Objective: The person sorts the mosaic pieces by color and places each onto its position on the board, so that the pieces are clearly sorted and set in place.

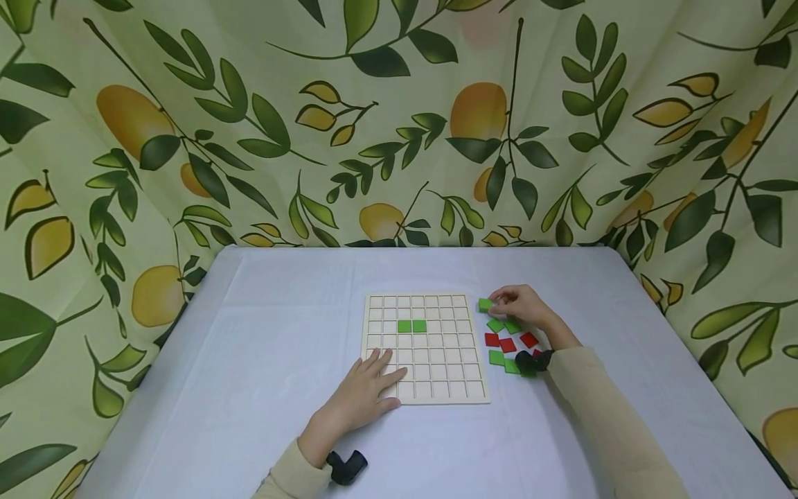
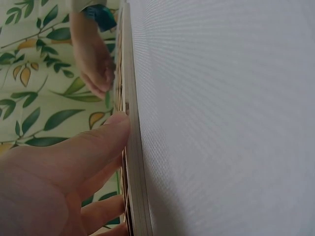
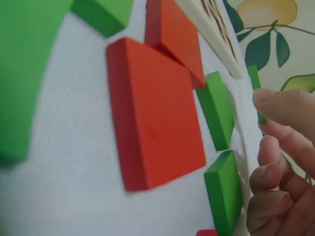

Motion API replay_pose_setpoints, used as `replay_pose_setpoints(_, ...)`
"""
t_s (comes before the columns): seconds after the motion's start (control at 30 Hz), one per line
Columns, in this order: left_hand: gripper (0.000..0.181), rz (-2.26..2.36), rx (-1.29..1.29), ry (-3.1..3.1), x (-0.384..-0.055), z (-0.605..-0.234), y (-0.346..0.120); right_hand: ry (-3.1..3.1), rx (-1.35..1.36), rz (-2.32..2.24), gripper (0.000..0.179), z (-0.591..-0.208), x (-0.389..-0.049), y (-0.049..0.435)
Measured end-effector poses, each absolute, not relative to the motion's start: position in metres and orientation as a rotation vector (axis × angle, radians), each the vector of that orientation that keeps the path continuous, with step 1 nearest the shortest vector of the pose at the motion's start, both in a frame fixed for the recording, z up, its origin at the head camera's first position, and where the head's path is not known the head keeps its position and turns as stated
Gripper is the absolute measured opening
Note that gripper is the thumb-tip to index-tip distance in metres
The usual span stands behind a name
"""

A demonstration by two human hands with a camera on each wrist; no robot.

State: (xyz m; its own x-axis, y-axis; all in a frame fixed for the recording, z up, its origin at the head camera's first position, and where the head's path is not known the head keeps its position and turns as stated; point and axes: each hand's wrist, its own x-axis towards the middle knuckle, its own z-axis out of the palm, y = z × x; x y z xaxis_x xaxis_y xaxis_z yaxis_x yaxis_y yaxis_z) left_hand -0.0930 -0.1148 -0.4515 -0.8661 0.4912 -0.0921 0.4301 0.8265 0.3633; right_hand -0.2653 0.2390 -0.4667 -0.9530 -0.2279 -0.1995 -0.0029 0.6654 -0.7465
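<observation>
My right hand (image 1: 522,305) pinches a green square tile (image 1: 485,305) between thumb and finger, just off the board's far right corner. In the right wrist view that tile (image 3: 256,92) shows edge-on at the fingertips. Fingers spread, my left hand (image 1: 364,391) rests on the near left part of a pale wooden grid board (image 1: 436,400). The left wrist view has the thumb (image 2: 115,130) at the board's edge. Two green tiles (image 1: 404,326) sit side by side in grid cells toward the far side.
Right of the board lie loose red tiles (image 1: 508,345) and several green tiles (image 1: 496,357), some partly hidden under the right wrist and its black camera (image 1: 533,361). A white cloth (image 1: 280,312) covers the table. Behind it hangs a leaf-and-fruit patterned curtain (image 1: 399,173).
</observation>
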Motion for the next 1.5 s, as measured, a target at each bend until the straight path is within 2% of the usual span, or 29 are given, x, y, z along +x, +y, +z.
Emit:
replay_pose_setpoints(0.4,0.051,0.521,0.702,2.823,-0.091,-0.448,-0.114,2.638,-0.229,-1.212,0.031,-0.458,-0.249,0.233)
replay_pose_setpoints(1.5,0.051,0.494,0.706,2.841,-0.092,-0.451,-0.114,2.569,-0.315,-1.287,0.03,-0.455,-0.228,0.201)
